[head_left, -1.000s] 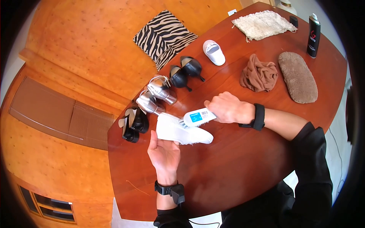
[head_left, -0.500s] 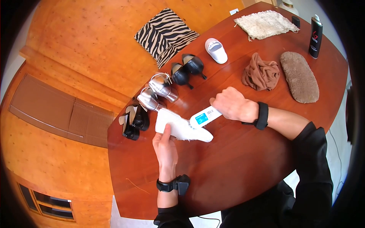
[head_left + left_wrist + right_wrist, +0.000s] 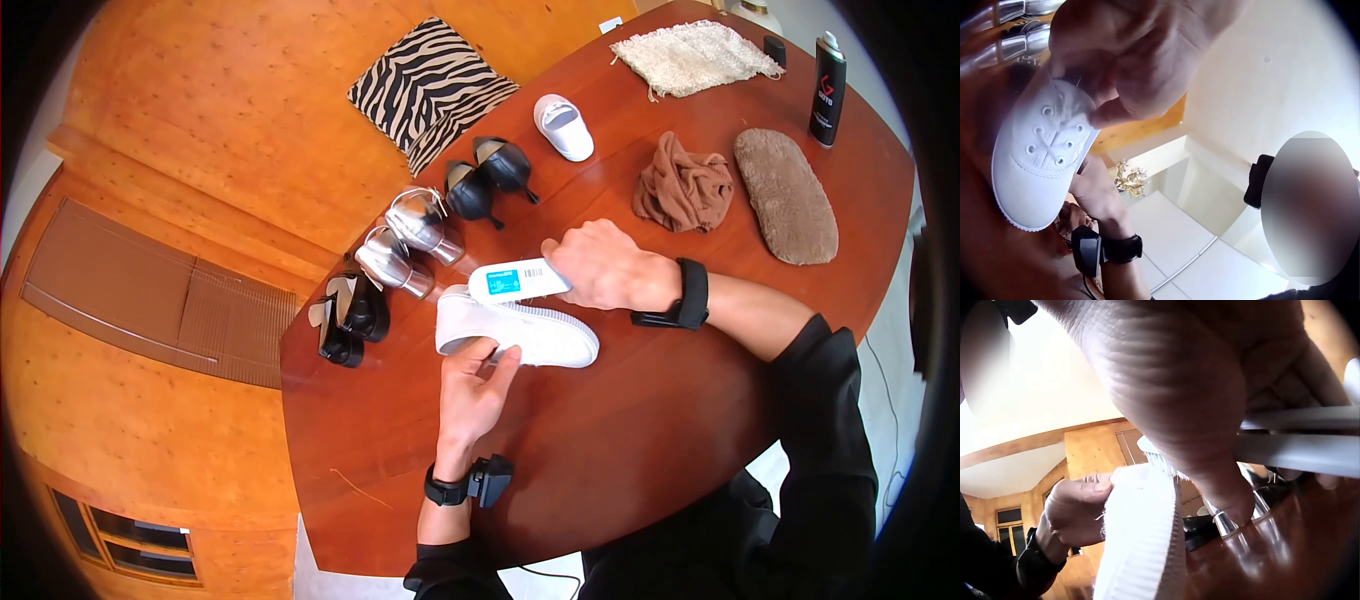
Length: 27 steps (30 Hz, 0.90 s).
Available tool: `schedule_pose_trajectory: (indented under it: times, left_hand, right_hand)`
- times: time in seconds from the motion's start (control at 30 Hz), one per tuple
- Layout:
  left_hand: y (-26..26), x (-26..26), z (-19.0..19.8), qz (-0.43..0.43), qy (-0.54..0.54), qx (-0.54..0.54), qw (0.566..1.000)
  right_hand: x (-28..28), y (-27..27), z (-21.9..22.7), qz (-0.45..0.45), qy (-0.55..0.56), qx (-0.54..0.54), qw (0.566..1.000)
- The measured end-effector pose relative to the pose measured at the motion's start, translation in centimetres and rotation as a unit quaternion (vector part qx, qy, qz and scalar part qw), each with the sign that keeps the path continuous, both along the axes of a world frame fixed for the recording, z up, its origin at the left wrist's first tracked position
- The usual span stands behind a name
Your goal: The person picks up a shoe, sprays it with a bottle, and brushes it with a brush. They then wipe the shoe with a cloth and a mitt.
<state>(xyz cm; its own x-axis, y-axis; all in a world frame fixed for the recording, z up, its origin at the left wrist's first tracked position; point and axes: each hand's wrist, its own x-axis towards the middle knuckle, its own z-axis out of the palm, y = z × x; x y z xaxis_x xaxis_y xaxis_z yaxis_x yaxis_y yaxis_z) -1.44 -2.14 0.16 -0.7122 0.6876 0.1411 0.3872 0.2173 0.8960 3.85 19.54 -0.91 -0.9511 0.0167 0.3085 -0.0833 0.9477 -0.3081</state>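
A white sneaker (image 3: 550,345) is held on its side over the table, its ridged sole edge facing away and its toe to the right. My left hand (image 3: 472,395) grips it near the heel and opening, thumb against the side. In the left wrist view, the sneaker's lace holes (image 3: 1050,134) have no lace through them. My right hand (image 3: 605,265) grips a white scrubbing brush (image 3: 515,282) with a blue label on its back. Its white bristles (image 3: 1166,465) rest against the sole near the heel, as the right wrist view shows.
Black shoes (image 3: 352,318), silver heels (image 3: 415,235) and black heels (image 3: 490,180) line the far edge. A white slipper (image 3: 565,130), brown cloth (image 3: 682,185), fluffy brown pad (image 3: 785,195), cream cloth (image 3: 695,58) and black spray can (image 3: 828,92) are on the table.
My left hand has turned the sneaker, bringing its side into view, and shifted it right. The brush went toward the toe, then back left to the heel end.
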Motion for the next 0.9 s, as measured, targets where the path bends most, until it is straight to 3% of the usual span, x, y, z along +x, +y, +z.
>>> schedule_pose_trajectory:
  times: [0.07, 0.23, 0.53, 0.77, 0.9]
  left_hand:
    - [-0.3, -0.2, 0.1, -0.044, 0.08, -0.085, 0.992]
    - [-0.3, 0.3, 0.2, -0.076, 0.051, -0.142, 0.986]
    - [-0.2, -0.9, -0.9, 0.012, 0.032, -0.177, 0.984]
    - [-0.3, -1.8, -2.4, 0.074, 0.077, -0.136, 0.985]
    - [-0.3, -2.3, -2.7, 0.11, 0.104, -0.143, 0.978]
  right_hand:
    - [0.2, -0.1, 0.7, 0.005, -0.023, 0.007, 1.0]
    - [0.6, -0.2, 1.3, 0.035, -0.053, 0.04, 0.997]
    - [1.7, 0.4, 2.3, 0.025, -0.115, 0.075, 0.99]
    - [1.9, 2.1, 3.6, -0.006, -0.206, 0.107, 0.973]
    - [1.1, 4.4, 3.3, -0.037, -0.186, 0.057, 0.98]
